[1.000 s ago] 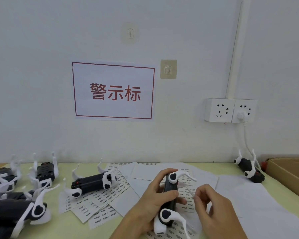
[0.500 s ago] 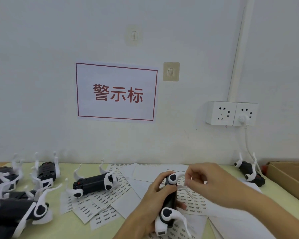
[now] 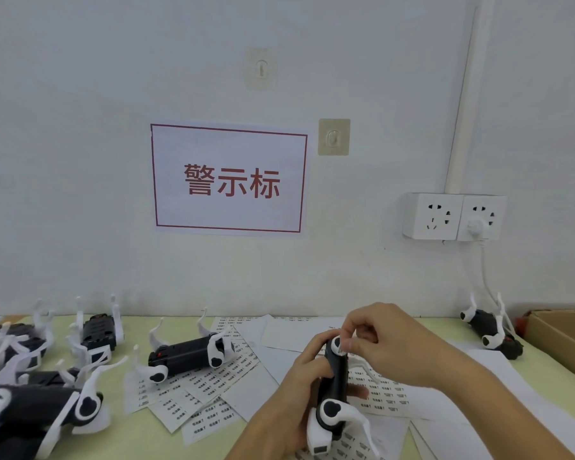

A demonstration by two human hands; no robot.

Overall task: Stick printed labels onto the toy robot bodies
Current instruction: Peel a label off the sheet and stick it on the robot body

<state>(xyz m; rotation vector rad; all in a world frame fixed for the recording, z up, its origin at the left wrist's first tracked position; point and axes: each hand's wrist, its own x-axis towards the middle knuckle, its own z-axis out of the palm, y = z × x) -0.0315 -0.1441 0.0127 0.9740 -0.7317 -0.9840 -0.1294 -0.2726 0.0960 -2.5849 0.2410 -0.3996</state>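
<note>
Far left: a cluster of black-and-white toy robots [image 3: 30, 386] on the yellow-green table [image 3: 146, 436]; 1 more [image 3: 188, 355] lying on label sheets [image 3: 213, 386]. Centre: left hand [image 3: 296, 390] wrapped around a toy robot body [image 3: 336, 380] above the sheets. Right: right hand [image 3: 389, 343] pinching a small label [image 3: 342, 349] against its upper end.

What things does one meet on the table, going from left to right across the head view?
Cluster of toy robots → single toy robot on label sheets → left hand gripping a toy robot → right hand at its top → toy robot near the wall → cardboard box.
</note>
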